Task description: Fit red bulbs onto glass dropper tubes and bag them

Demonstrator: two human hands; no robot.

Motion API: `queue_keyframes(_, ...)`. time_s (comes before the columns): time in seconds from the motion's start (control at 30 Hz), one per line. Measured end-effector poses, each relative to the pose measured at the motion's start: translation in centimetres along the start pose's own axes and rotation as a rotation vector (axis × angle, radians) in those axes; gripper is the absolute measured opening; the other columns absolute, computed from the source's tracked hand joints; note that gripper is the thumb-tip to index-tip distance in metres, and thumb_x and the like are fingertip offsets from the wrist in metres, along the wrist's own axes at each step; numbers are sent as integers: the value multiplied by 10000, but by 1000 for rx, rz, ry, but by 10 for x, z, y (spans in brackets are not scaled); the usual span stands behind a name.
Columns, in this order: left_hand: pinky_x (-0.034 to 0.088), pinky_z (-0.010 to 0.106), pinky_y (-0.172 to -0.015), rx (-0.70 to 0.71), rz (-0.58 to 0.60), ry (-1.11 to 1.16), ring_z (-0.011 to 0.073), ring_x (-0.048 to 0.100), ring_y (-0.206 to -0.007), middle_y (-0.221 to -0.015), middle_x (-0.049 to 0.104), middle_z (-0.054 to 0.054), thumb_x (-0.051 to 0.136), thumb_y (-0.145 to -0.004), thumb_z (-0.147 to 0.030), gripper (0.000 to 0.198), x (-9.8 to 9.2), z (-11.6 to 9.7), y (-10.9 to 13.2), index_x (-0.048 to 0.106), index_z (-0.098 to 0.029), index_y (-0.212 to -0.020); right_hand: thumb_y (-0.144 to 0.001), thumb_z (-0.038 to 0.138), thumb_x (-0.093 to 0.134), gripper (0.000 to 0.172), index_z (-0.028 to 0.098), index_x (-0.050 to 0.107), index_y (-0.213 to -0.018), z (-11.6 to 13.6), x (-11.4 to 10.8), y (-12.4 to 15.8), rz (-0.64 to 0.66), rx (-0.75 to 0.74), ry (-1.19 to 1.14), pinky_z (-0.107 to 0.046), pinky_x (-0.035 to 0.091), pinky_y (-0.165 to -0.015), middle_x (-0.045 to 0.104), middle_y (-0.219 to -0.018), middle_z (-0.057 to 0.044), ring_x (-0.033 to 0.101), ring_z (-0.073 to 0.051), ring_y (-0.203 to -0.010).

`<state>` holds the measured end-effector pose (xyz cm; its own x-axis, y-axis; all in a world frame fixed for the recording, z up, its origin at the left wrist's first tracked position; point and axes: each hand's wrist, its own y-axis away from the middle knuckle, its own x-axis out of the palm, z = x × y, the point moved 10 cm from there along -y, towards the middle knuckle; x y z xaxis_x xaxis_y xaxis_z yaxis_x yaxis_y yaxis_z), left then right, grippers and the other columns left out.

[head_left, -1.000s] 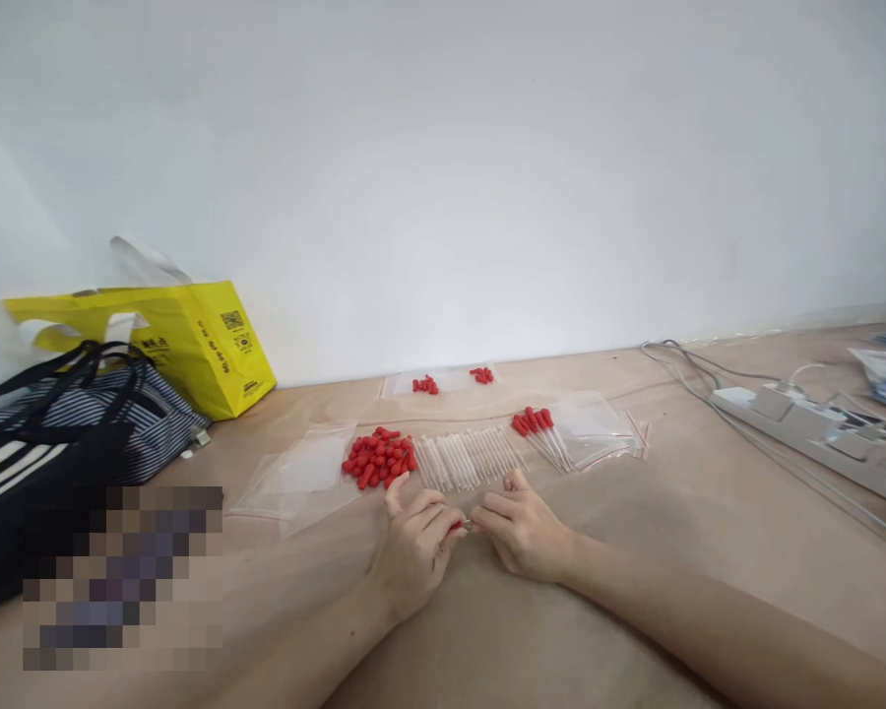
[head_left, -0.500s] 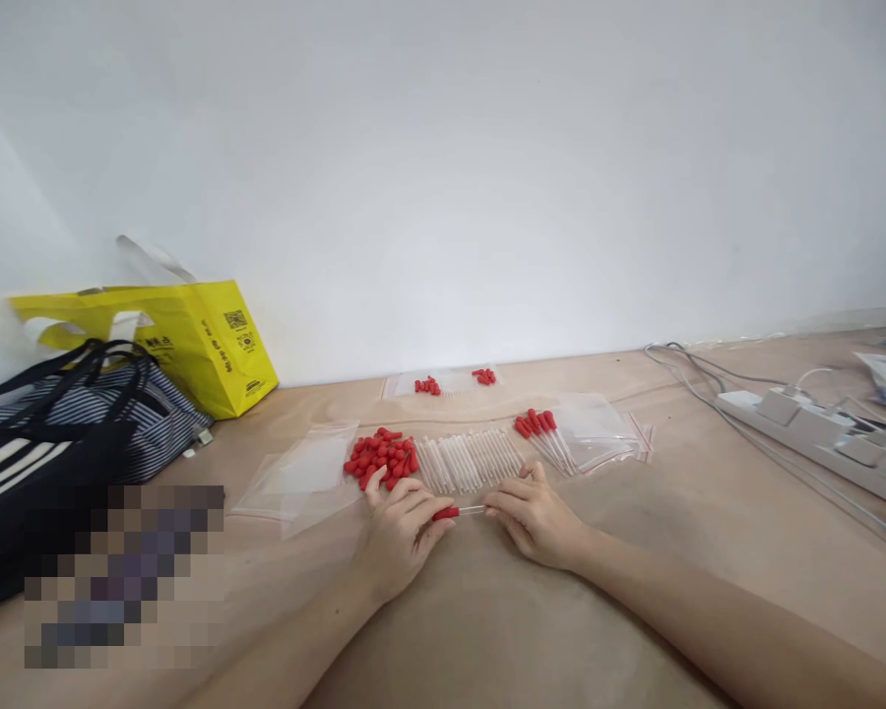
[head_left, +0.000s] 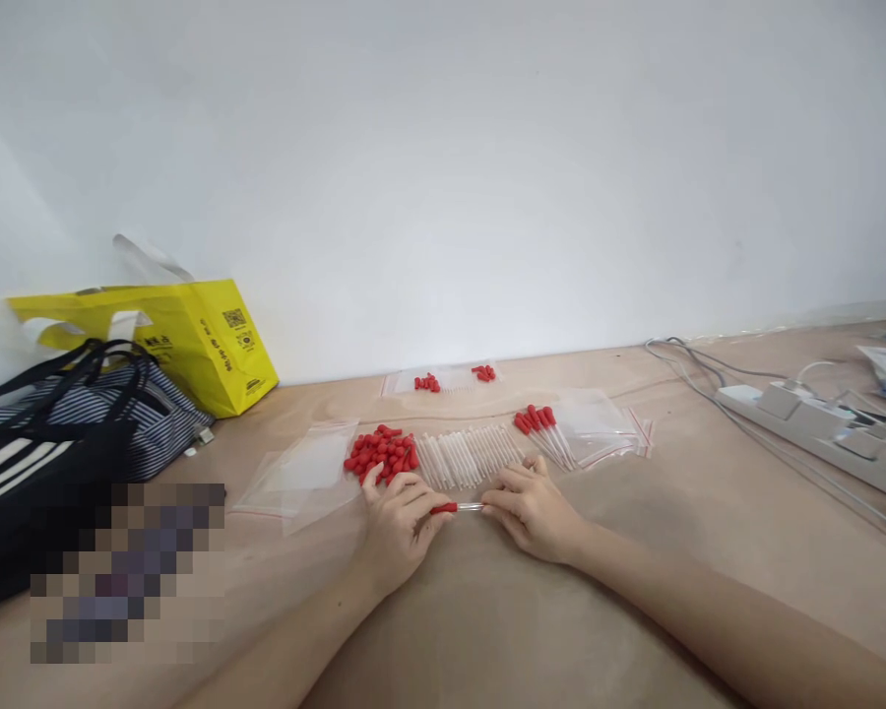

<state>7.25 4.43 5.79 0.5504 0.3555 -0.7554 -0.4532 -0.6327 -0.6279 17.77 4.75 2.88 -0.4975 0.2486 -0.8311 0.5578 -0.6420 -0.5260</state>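
Observation:
My left hand point(head_left: 406, 522) pinches a red rubber dropper bulb point(head_left: 444, 508) between thumb and fingers. A clear dropper tube point(head_left: 471, 506) runs sideways from the bulb's end to my right hand point(head_left: 528, 510), whose closed fingertips grip it. Bulb and tube meet end to end; how deep the tube sits inside cannot be made out. Just beyond my left hand lies a pile of red bulbs point(head_left: 380, 453). Several loose clear tubes point(head_left: 473, 458) lie side by side in a row beyond both hands. To their right are several droppers point(head_left: 542, 428) with red bulbs on their tubes.
Clear zip bags lie at the left point(head_left: 302, 473) and right point(head_left: 598, 428). A filled bag point(head_left: 458, 379) rests near the wall. A yellow bag point(head_left: 214, 345) and a striped bag point(head_left: 169, 423) stand at left. A power strip point(head_left: 819, 433) with cables is at right.
Both hands keep nearly the same place and the same pinch on the bulb and tube. The view has shifted very slightly; nothing was let go.

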Motion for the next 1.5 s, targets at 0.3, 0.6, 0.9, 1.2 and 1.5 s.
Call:
queue_keyframes(0.3, 147, 497, -922, -139, 76, -167, 231, 520, -927, -943, 627, 47, 497, -778, -303, 330, 7, 31, 3, 465, -239, -1100, -838, 254, 392, 235, 200, 620, -855, -99, -32, 13, -139, 596, 304, -311, 189, -662, 636, -832, -51, 500, -181, -815)
queue_keyframes(0.6, 140, 508, -926, -142, 80, -194, 235, 519, -938, -940, 629, 43, 505, -756, -263, 277, 7, 29, 3, 508, -242, -1032, -832, 314, 367, 251, 181, 570, -895, -126, -16, 12, -30, 757, 389, -335, 194, -697, 648, -786, -73, 522, -222, -819)
queue_keyframes(0.9, 187, 515, -887, -213, -35, -305, 258, 494, -957, -961, 613, 58, 522, -746, -292, 164, -2, 48, 2, 586, -242, -887, -808, 276, 392, 226, 175, 593, -804, -117, -18, 2, -74, 683, 390, -340, 200, -708, 628, -838, -75, 508, -203, -828)
queue_keyframes(1.2, 204, 540, -871, -562, 71, -456, 282, 456, -1006, -1022, 598, 72, 414, -797, -329, 241, -26, 135, -31, 641, -248, -798, -795, 315, 413, 274, 165, 631, -724, -127, -6, -6, 170, 750, 401, -378, 230, -719, 627, -813, -106, 517, -244, -856)
queue_keyframes(1.5, 290, 541, -781, -631, 304, -424, 340, 526, -865, -712, 643, 92, 642, -584, -341, 166, 10, 174, -69, 623, -200, -497, -772, 127, 439, 198, 110, 636, -765, -121, -2, -16, 189, 756, 458, -371, 238, -712, 621, -820, -157, 526, -261, -846)
